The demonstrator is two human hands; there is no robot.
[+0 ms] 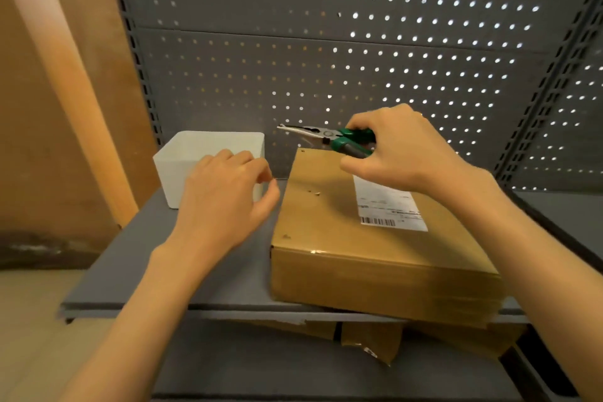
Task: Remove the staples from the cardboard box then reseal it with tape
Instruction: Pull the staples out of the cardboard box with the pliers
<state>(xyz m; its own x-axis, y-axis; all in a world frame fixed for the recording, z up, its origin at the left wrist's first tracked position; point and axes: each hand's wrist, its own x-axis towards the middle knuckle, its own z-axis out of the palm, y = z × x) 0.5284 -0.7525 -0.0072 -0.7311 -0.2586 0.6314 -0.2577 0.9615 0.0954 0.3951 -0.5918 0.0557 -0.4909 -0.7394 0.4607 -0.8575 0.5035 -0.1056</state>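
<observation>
1. Sitting on the grey shelf board (208,274), the flat brown rectangular cardboard box (368,238) lies just below the right fingers and beside the left thumb; its near edge overhangs the shelf front slightly.
2. Box long axis runs from the near right corner away to the far left, under the right hand; the white shipping label with barcode (391,206) sits on the top face, partly under the right wrist.
3. Small dark marks on the top, near (315,193) and at the far left corner: staples or staple holes, too small to tell.
4. Right hand (401,153): fingers curled tight round the handles of the green-handled long-nose metal pliers (329,137). Pliers are held above the box's far edge, nose pointing left away from the fingers, tips a little apart.
5. Left hand (225,202): fingers loosely curled with thumb close to index tip; whether something tiny is pinched there, cannot tell. It hovers between the box's left edge and the white square plastic bin (182,157), which lies just beyond the fingertips.
6. Risks, as judgement: nothing presses the box down, so prying could slide it off the shelf edge; the nose could tear the cardboard or label; a loose staple could drop and get lost on the shelf.
7. No tape in view.
</observation>
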